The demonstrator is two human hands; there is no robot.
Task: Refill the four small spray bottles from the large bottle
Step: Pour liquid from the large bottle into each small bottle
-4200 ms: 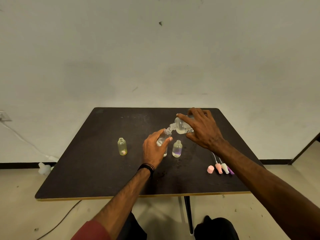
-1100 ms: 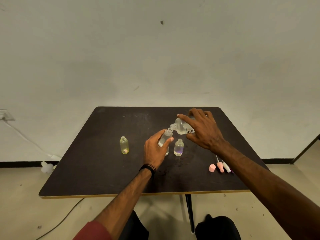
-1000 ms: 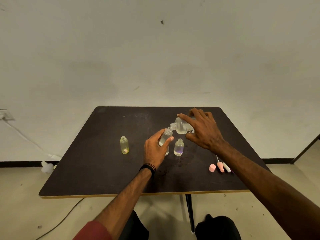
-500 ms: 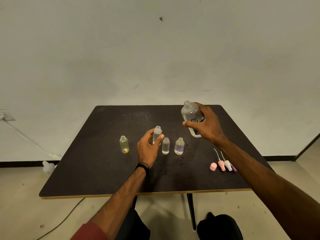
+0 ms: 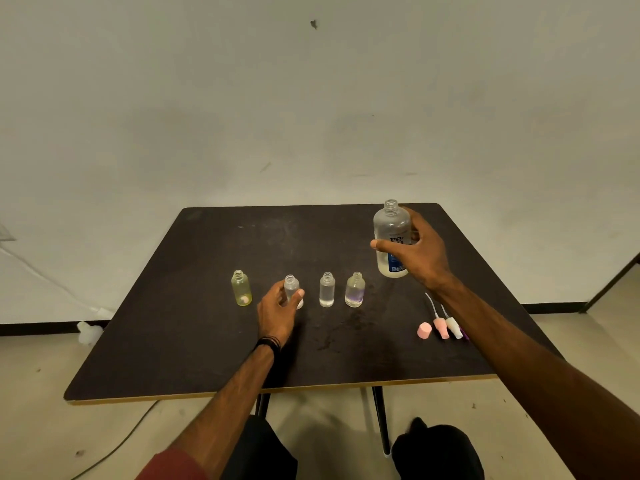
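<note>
Your right hand (image 5: 420,258) gripped the big bottle (image 5: 391,233) (smooth, likely slippery) round its middle; your left hand (image 5: 277,308) pinched a small bottle (image 5: 291,287).

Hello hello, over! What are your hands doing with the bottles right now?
Left hand gripping second small bottle, standing on table. Right hand holds large bottle upright, uncapped. Four small bottles in a row, open. Nothing in the way.

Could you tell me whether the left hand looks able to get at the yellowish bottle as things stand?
Probably yes. The yellowish bottle stands uncapped just beside the left hand, with bare table between them. But its fingers are closed on another small bottle, which must be released first.
</note>
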